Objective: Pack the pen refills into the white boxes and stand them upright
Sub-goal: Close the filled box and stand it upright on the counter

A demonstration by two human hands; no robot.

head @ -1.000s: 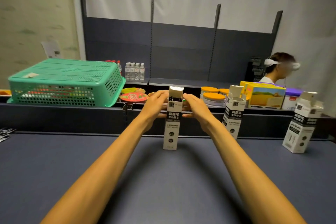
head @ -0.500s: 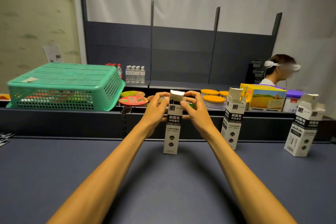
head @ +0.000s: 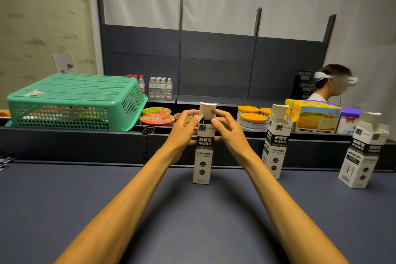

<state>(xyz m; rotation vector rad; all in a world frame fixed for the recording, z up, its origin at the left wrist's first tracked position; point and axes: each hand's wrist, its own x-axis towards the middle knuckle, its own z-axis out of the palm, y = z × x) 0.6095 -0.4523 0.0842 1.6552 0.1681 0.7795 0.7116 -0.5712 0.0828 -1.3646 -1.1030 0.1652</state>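
White boxes, three upright on table point(head: 192, 221), both hands' grip pinching middle box point(head: 203, 156) flaps.

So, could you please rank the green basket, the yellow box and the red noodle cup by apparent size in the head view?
1. green basket
2. yellow box
3. red noodle cup
All three sit at about the same depth, so the order holds.

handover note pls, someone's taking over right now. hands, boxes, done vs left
Left hand: pinching the side flap of the centre box.
Right hand: grip on the top flap of that box.
All three boxes upright on the grey table: centre box, middle box, right box.
Done: all standing. Whether refills are inside can't be seen.
Left: every top flap is open; close centre first, then the other two.
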